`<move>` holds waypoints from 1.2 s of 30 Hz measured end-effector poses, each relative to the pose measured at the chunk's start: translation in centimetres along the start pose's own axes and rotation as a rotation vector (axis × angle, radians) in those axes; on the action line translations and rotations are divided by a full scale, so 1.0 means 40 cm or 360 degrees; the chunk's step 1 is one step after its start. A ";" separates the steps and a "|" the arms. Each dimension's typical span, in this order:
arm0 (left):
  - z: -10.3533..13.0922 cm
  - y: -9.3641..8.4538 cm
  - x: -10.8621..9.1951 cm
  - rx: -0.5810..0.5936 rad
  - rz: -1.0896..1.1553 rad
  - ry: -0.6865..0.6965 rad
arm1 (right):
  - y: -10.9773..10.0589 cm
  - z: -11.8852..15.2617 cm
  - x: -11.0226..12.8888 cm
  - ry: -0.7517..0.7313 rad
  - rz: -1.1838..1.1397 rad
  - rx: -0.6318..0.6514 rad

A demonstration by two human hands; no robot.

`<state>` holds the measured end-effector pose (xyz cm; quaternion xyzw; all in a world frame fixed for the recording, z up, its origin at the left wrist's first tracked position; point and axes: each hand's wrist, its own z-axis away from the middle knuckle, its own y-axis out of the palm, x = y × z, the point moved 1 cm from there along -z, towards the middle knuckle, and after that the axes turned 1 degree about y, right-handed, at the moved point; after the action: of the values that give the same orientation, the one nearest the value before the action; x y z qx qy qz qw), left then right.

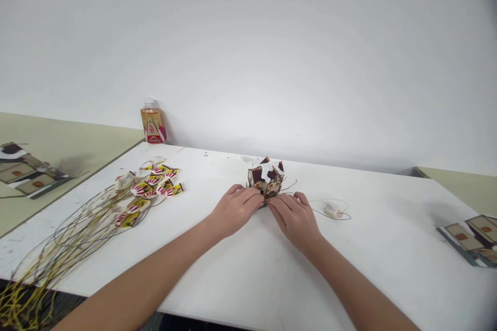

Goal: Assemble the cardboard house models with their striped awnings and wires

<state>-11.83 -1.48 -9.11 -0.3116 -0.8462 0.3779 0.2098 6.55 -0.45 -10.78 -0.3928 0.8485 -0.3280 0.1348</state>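
Observation:
A small model house [267, 177], brown and cream with a white patch on its roof, stands upright at the middle of the white table [248, 269]. My left hand [237, 209] is at its lower left front, fingers pressed together at the base. At the lower right front is my right hand [295, 215], its fingers also together and close to my left fingertips. What the fingertips of either hand pinch is too small to make out. Thin dark wires stick out behind my right hand. One leads to a small white packet [333, 210] on the right.
Yellow and black wires [73, 240] with red, white and yellow pieces [155, 186] lie at the left. A labelled bottle [152, 123] stands by the wall. Other model houses lie at the far left [29, 173] and far right [476, 238].

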 end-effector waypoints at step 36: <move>-0.003 0.006 -0.005 0.0019 -0.0048 0.0065 | 0.013 0.003 -0.012 0.0032 0.0224 0.0078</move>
<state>-11.53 -1.42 -9.24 -0.3052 -0.8441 0.3733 0.2346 6.62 0.12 -11.22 -0.3253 0.8671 -0.3423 0.1587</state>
